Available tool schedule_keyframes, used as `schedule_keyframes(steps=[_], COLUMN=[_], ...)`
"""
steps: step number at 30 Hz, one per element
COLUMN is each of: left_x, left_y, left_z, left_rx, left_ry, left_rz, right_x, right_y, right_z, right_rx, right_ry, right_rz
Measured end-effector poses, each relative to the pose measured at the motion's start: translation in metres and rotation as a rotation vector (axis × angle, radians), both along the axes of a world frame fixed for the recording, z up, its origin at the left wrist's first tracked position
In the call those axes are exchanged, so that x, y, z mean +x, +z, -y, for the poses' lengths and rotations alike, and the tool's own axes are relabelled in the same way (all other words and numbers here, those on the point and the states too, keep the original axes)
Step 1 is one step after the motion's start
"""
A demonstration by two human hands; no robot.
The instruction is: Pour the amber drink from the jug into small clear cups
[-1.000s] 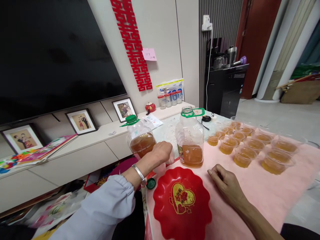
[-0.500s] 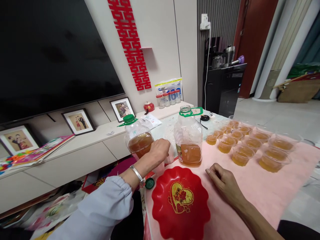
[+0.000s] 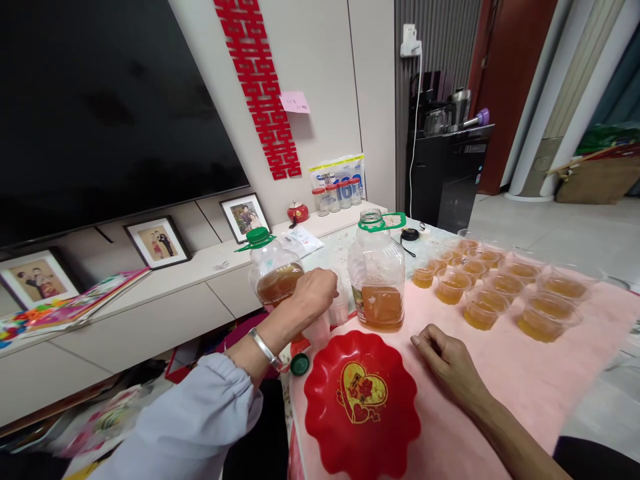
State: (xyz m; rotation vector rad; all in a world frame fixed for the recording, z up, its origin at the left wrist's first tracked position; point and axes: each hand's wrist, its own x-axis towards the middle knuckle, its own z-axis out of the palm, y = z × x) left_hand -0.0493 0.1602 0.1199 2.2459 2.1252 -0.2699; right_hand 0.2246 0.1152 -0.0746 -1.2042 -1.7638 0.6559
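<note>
My left hand (image 3: pixel 314 293) reaches between two clear jugs and curls over a clear plastic cup (image 3: pixel 320 330) at the table's left edge. The jug with a green cap (image 3: pixel 274 273) stands just behind that hand. The uncapped jug (image 3: pixel 377 273), about a third full of amber liquid, stands to its right. My right hand (image 3: pixel 446 363) rests on the pink cloth (image 3: pixel 505 380) with its fingers curled under and nothing in them. A red scalloped plate (image 3: pixel 363 400) with a heart design lies between my two forearms.
Several clear cups of amber liquid (image 3: pixel 480 310) stand in rows at the far right of the cloth. A loose green cap (image 3: pixel 299 364) lies by the plate's left rim. A low white cabinet (image 3: pixel 150 293) with framed photos and a large dark screen lie to the left.
My left hand has risen a little and drawn slightly left, with the clear cup under it. My right hand has stayed put on the cloth.
</note>
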Motion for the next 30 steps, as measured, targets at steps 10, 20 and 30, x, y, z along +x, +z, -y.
schedule_keyframes(steps=[10, 20, 30], left_x=[0.006, 0.002, 0.015], left_y=[0.028, 0.052, 0.017], left_z=[0.017, 0.035, 0.102], left_rx=[0.055, 0.17, 0.023], left_ry=[-0.011, -0.005, -0.166], left_rz=[-0.083, -0.014, 0.107], right_x=[0.0, 0.0, 0.0], right_y=[0.001, 0.004, 0.004], right_z=[0.0, 0.0, 0.001], right_rx=[-0.003, -0.023, -0.052], right_ry=[0.005, 0.005, 0.0], right_rz=[-0.001, -0.006, -0.001])
